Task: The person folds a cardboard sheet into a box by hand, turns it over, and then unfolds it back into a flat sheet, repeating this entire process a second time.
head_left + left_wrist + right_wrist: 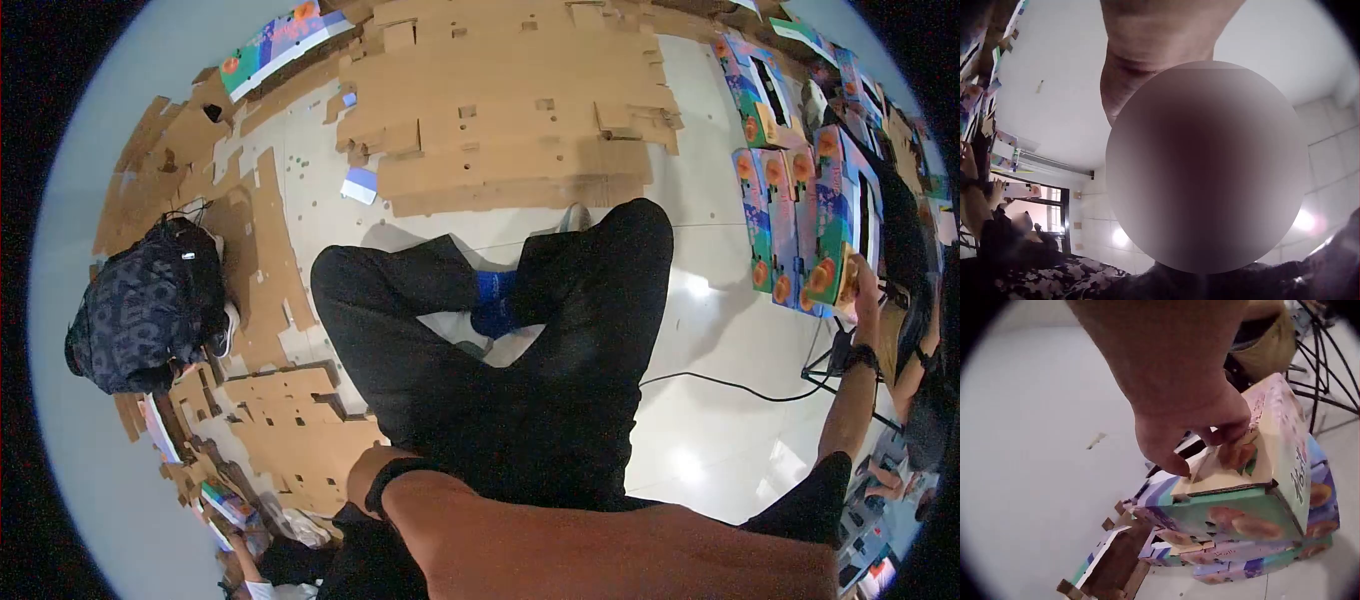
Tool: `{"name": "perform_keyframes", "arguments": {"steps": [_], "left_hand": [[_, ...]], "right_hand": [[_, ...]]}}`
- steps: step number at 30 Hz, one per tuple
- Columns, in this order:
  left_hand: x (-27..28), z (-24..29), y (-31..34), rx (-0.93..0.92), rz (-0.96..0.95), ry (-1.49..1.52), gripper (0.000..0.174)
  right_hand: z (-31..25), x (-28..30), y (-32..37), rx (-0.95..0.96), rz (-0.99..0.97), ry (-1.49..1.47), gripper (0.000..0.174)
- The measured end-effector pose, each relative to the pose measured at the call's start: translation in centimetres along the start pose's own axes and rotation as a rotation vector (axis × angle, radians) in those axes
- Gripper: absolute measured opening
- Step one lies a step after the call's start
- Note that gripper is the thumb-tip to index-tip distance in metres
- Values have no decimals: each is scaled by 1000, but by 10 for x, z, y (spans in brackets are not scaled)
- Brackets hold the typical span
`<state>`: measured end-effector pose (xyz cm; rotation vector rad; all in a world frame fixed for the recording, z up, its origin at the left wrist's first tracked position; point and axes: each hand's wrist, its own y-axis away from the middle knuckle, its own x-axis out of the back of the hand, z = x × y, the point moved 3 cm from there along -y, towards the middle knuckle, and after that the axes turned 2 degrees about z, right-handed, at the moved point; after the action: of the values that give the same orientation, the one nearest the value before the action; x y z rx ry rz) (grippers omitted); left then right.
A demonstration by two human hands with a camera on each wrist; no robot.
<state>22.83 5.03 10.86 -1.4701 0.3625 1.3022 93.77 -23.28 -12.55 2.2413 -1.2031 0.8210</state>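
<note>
My right hand (858, 285) reaches out to the far right, onto the near end of a printed cardboard fruit box (828, 215). In the right wrist view, the thumb and curled fingers of this hand (1192, 428) grip the box's top panel (1229, 469) at the edge of its dark opening. This box sits on top of other boxes (1229, 553) with peach pictures. My left forearm crosses low in front of my body, and the left hand (366, 475) lies by my left thigh, its fingers hidden. The left wrist view shows bare skin and a blurred-out disc.
I sit cross-legged on a pale floor. Flattened cardboard (520, 90) lies ahead, with more at the left. A dark backpack (150, 310) stands on the left. A black cable (720, 378) runs to a thin-legged black stand (830, 360). Other people are at both lower sides.
</note>
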Motion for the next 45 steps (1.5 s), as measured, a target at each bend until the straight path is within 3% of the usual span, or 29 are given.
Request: {"name": "perform_keyframes", "arguments": {"steps": [3, 6, 9, 11, 12, 14, 16, 17, 18, 19, 20, 21, 22, 23, 25, 26, 30, 40, 42, 45], "left_hand": [[7, 4, 2, -5, 18, -8, 17], [14, 6, 2, 2, 28, 0, 17], [18, 9, 1, 3, 39, 1, 17], [19, 10, 2, -5, 38, -1, 17], [21, 10, 3, -8, 42, -6, 17], [24, 14, 1, -7, 47, -11, 17], [26, 16, 4, -2, 49, -8, 17], [27, 18, 4, -2, 50, -11, 17], [27, 20, 5, 0, 52, -11, 17], [29, 20, 6, 3, 53, -14, 17], [29, 22, 7, 2, 60, -19, 17], [28, 24, 9, 3, 64, -35, 17], [28, 24, 11, 7, 70, -42, 18], [26, 27, 12, 0, 72, -54, 18], [27, 29, 14, 0, 74, -66, 18], [26, 33, 15, -6, 77, -85, 18], [28, 45, 21, -34, 74, -114, 18], [38, 87, 39, -29, 114, -281, 19], [47, 102, 53, 6, 198, -417, 19], [61, 121, 101, 72, 574, -739, 19]], "right_hand": [[11, -16, -13, -266, 142, 56, 45], [29, -8, -28, -25, 193, 425, 55], [39, 5, -42, -52, 262, 625, 65], [-21, -13, -17, -217, 355, 862, 69], [-51, -48, 9, 31, 830, 1308, 72], [-95, -83, 13, 389, 936, 1152, 72], [-166, -161, 32, 678, 597, 811, 69], [-239, -222, 83, 679, 524, 727, 56], [-246, -262, 73, 925, 331, 387, 46], [-243, -308, 73, 588, 102, 465, 47], [-207, -365, 50, 703, 38, 479, 51], [-201, -418, 52, 567, -173, 277, 55], [-196, -471, 51, 462, -353, 275, 60], [-197, -511, 54, 184, -550, 248, 66], [-149, -614, 19, 284, -643, 453, 71], [-156, -642, 26, 261, -668, 516, 70], [-171, -673, 61, 164, -493, 564, 68], [-137, -631, 65, -60, 189, 167, 63], [-121, -640, 56, -109, 307, 69, 62], [-93, -657, 38, -154, 437, -15, 61]]}}
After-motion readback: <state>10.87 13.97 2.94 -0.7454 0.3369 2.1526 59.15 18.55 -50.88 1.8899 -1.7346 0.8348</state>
